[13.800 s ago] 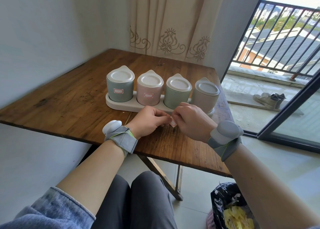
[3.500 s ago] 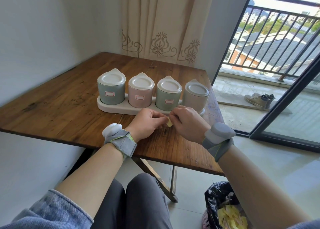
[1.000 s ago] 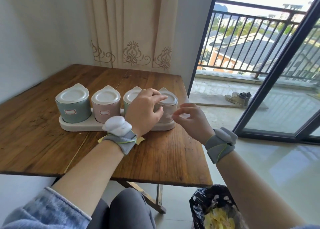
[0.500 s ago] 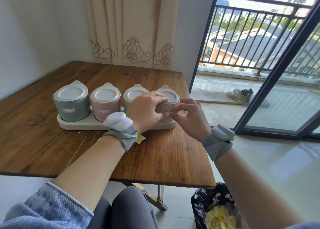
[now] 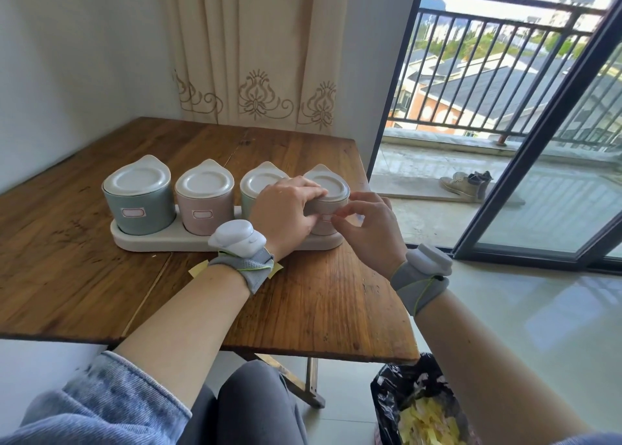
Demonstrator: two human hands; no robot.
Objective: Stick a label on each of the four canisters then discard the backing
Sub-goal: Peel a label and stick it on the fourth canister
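Head view — the rightmost beige ceramic canister [image 5: 331,189] is being gripped by the left hand [image 5: 286,212] while a white red-edged label [image 5: 325,217] is being pinched against its front by the right hand [image 5: 370,229] — smoothing, then binning the yellow backing [image 5: 197,269], is being awaited.

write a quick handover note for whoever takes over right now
Left hand grips the beige canister from its left side. Right hand has fingertips at the right end of the label on its front; pinching or pressing, unclear.
All four canisters sit on the white tray. Teal canister and pink canister are labelled; the green canister front is hidden by the left hand.
To do: smooth down that label, then drop the yellow backing, lying on the table, into the black bag.
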